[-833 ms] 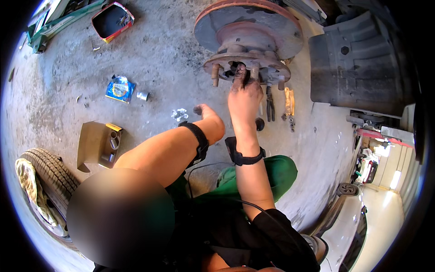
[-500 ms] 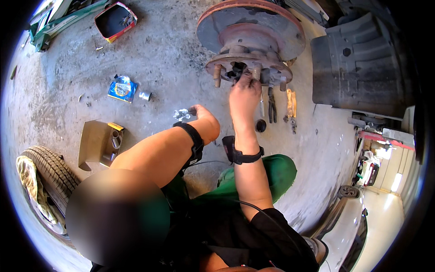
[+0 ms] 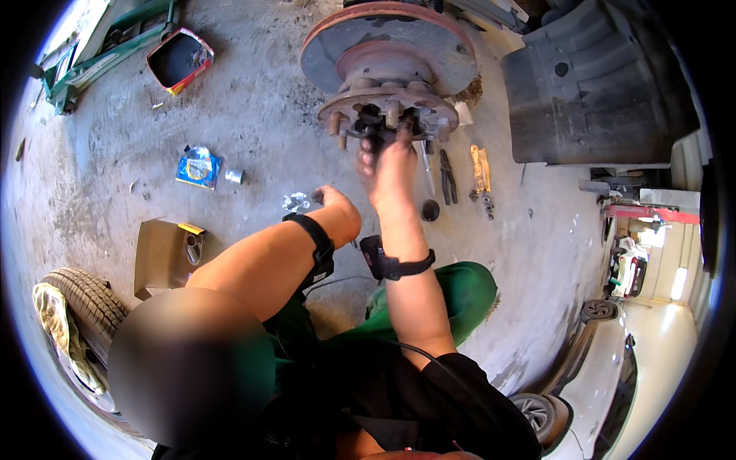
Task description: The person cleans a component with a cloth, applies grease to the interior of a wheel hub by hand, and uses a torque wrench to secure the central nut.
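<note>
In front of me is a rusty wheel hub with studs on its flange, and a large brake disc behind it. My right hand is up against the flange, its dark-stained fingers curled on a dark part at the hub's centre; the fingers hide most of that part. Lower and to the left, my left hand is closed with its fingers curled and partly hidden. Just beyond its fingertips is a crumpled shiny silver piece; whether the hand grips it is unclear.
Pliers, a yellow packet and a dark round cap lie below the hub. Leftward are a blue packet, a metal cap, an open cardboard box, a tray and a tyre.
My right hand has drawn back slightly from the hub's centre, and its fingers now show around a dark part. The whole view has shifted slightly. The left hand keeps about the same pose.
</note>
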{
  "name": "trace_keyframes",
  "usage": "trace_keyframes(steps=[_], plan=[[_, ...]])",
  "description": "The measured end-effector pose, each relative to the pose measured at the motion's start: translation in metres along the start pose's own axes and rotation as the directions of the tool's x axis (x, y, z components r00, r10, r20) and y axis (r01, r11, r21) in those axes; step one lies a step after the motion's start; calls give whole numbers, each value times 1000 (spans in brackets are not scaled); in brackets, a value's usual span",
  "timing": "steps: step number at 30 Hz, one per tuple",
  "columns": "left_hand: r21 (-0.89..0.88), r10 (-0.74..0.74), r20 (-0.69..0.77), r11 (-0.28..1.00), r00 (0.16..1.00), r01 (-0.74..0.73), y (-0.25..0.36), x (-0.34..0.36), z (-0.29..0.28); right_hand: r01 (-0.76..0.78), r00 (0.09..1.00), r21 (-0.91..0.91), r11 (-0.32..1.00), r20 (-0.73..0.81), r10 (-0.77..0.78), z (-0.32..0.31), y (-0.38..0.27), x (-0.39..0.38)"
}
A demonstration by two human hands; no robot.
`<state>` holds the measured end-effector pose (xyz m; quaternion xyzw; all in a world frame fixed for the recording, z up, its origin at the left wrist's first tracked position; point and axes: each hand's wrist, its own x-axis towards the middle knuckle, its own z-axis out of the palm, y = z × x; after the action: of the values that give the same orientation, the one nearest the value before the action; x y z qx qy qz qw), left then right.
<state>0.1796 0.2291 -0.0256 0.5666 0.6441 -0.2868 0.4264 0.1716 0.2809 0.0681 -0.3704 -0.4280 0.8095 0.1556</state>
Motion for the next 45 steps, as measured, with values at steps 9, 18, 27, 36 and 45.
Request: trace_keyframes(steps=[9, 18, 27, 36, 45], plan=[[7, -6, -16, 1000, 1000, 6, -2, 2, 3, 326, 579, -940, -105, 286, -763, -7, 13, 14], [-34, -7, 3, 999, 1000, 8, -8, 5, 10, 86, 990, 123, 989, 97, -98, -13, 10, 19], [-3, -27, 38, 1000, 999, 27, -17, -1, 3, 501, 759, -732, 461, 115, -641, -11, 12, 14], [-32, 5, 29, 999, 1000, -4, -24, 1, 14, 417, 470, -903, -101, 309, -827, -10, 26, 28], [-57, 21, -25, 998, 999, -23, -25, -5, 17, -377, 890, 518, 768, 432, 146, 0, -8, 6]])
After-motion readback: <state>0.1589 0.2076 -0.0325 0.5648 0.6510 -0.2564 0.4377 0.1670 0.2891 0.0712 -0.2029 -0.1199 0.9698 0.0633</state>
